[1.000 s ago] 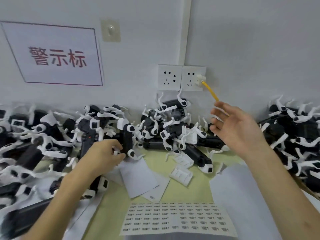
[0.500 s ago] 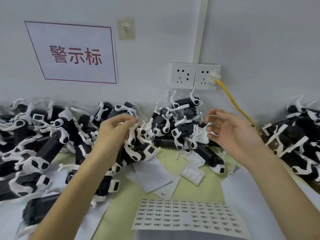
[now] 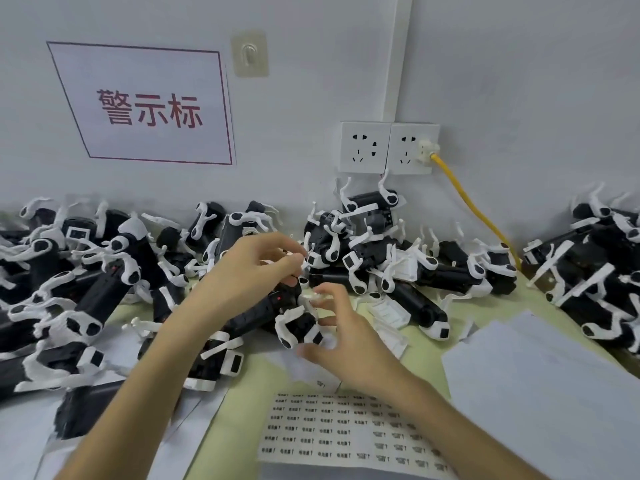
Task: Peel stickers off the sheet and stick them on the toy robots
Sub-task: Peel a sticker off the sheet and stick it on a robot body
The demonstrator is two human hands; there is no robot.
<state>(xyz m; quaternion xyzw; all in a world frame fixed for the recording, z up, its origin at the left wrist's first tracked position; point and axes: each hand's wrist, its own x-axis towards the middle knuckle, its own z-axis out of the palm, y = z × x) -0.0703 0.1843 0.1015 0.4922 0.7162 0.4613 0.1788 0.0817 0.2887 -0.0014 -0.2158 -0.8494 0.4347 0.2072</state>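
Observation:
A black-and-white toy robot [image 3: 263,315] is lifted over the middle of the table. My left hand [image 3: 249,271] grips its upper end, fingers curled on a white leg. My right hand [image 3: 341,336] holds its lower end, thumb and fingers around a white leg by the robot's head. The sticker sheet [image 3: 341,431], with rows of small printed labels, lies flat at the near edge under my right forearm. No peeled sticker shows on either hand.
Heaps of toy robots cover the left [image 3: 69,282], the back middle [image 3: 377,254] and the right [image 3: 595,265]. White paper sheets [image 3: 540,386] lie at the right. A yellow cable [image 3: 474,209] runs from the wall socket [image 3: 412,148]. White battery covers [image 3: 388,311] lie loose.
My left hand lifted a robot out of the left heap toward the middle. My right hand came down from near the cable and took hold of the robot's lower end.

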